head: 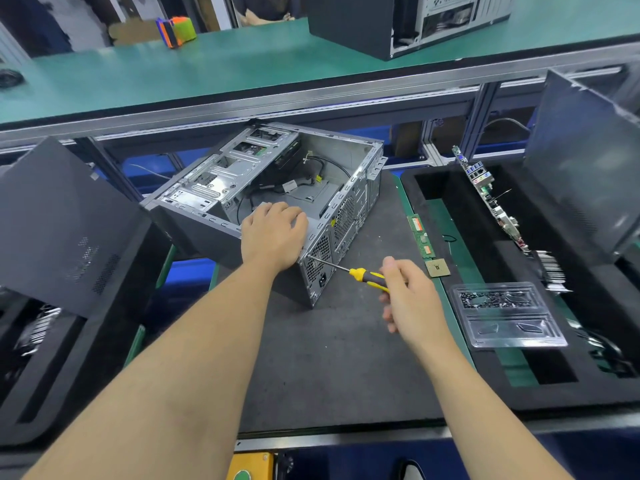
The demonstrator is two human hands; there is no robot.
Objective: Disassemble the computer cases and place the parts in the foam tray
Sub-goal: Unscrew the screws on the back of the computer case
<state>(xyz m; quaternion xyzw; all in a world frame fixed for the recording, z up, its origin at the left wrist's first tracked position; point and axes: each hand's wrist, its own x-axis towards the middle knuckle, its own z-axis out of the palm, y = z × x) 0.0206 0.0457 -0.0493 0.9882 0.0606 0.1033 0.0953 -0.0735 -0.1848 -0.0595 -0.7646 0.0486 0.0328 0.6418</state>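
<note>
One open computer case [277, 188] lies on its side on the dark mat [339, 358], side panel off, cables and drive cage showing inside. Left hand [273, 233] rests on its near top edge, fingers together, pressing flat over the rim. Right hand [408, 299] curls around the yellow-black screwdriver [349, 271] handle; the tip touches the case's rear panel just below the left hand, by the vent grille. Just beyond the right hand, a RAM stick [420, 237] and a CPU chip [438, 267] lie on the green edge beside the black foam tray [491, 386]. Right of that hand, a clear plastic screw box [505, 313] sits on the tray; farther out a motherboard [495, 206] stands on edge in a slot, with a dark side panel [585, 174] leaning behind. Left of the left hand, another dark panel [69, 223] leans up.
</note>
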